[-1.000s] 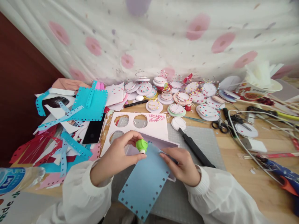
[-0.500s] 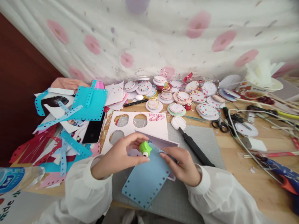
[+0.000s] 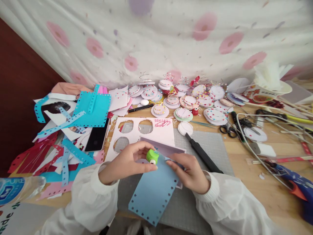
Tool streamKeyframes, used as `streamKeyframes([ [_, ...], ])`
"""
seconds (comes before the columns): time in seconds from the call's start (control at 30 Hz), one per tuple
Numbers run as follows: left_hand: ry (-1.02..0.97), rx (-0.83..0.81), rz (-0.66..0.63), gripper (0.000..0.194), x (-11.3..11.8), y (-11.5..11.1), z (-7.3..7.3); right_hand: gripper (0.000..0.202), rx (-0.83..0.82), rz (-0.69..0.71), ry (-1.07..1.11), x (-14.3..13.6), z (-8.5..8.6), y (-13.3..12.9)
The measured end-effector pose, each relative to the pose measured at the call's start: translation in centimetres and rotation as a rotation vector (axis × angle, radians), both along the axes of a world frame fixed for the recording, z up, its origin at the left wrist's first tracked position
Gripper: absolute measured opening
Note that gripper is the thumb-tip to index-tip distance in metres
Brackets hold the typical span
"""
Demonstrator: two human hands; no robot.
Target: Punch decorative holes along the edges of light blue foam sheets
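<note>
Between the thumb and fingers of my left hand [image 3: 130, 161] is a small green and white craft punch [image 3: 153, 156], set at the far edge of a blue paper sheet [image 3: 155, 192]. My right hand [image 3: 189, 169] pinches that sheet by its right far corner. Small flower-shaped holes run along the sheet's near and right edges. Behind it, a pale folded paper piece [image 3: 168, 147] is partly hidden by my hands. The grey cutting mat [image 3: 215, 147] lies underneath, with a black utility knife [image 3: 204, 155] on it.
White card [image 3: 112, 130] with round cut-outs lies ahead. Decorated paper discs [image 3: 188, 102] are piled along the back. Punched paper scraps [image 3: 66, 160] and a phone [image 3: 97, 137] lie left, near a bottle [image 3: 19, 189]. Scissors [image 3: 228, 130] and a white cable [image 3: 242, 140] are right.
The blue sheet has turned slightly, its near corner now nearer to me and a little to the right. Both hands keep their grip. The whole view has shifted slightly.
</note>
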State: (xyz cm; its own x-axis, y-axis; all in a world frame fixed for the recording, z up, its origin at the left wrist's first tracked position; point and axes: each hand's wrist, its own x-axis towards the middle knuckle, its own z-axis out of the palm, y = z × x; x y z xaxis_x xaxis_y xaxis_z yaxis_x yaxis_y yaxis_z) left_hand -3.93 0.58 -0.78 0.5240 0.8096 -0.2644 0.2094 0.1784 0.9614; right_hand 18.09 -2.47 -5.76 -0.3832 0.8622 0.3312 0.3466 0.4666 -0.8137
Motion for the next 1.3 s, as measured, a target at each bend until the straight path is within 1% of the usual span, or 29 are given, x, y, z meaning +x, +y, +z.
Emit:
streamKeyframes([
  [0.17,0.020,-0.020,-0.005,0.042,0.1,0.0,-0.2,0.030,0.000,-0.010,-0.007,0.0,-0.2,0.0],
  [0.5,0.096,-0.010,0.005,0.045,0.2,0.0,0.0,0.029,-0.105,0.012,0.026,0.0,-0.1,0.0],
  [0.63,0.146,-0.043,-0.005,0.043,0.2,-0.1,-0.1,0.031,-0.068,0.011,0.015,0.0,-0.2,0.1],
  [0.7,0.189,-0.020,-0.016,0.041,0.2,-0.6,-0.2,0.030,-0.048,0.060,0.004,0.2,-0.2,0.2],
  [0.8,0.237,0.009,-0.001,0.042,0.3,-1.9,-0.2,0.026,-0.057,0.199,-0.008,0.5,0.1,0.3],
  [0.87,0.233,-0.018,0.028,0.042,0.3,-2.9,-0.2,0.026,-0.067,0.277,-0.005,0.8,0.2,0.4],
  [0.93,0.203,-0.054,0.067,0.039,0.4,-3.6,-0.3,0.026,-0.071,0.304,0.002,0.9,0.3,0.4],
  [1.0,0.157,-0.093,0.108,0.039,0.4,-3.8,-0.4,0.025,-0.062,0.271,0.013,0.8,0.3,0.4],
  [1.1,0.091,-0.127,0.150,0.042,0.4,-3.4,-0.6,0.025,-0.046,0.190,0.026,0.4,0.1,0.3],
  [1.3,0.076,-0.082,0.115,0.041,0.5,-2.5,-0.1,0.025,-0.019,0.164,0.017,0.2,-0.1,0.3],
])
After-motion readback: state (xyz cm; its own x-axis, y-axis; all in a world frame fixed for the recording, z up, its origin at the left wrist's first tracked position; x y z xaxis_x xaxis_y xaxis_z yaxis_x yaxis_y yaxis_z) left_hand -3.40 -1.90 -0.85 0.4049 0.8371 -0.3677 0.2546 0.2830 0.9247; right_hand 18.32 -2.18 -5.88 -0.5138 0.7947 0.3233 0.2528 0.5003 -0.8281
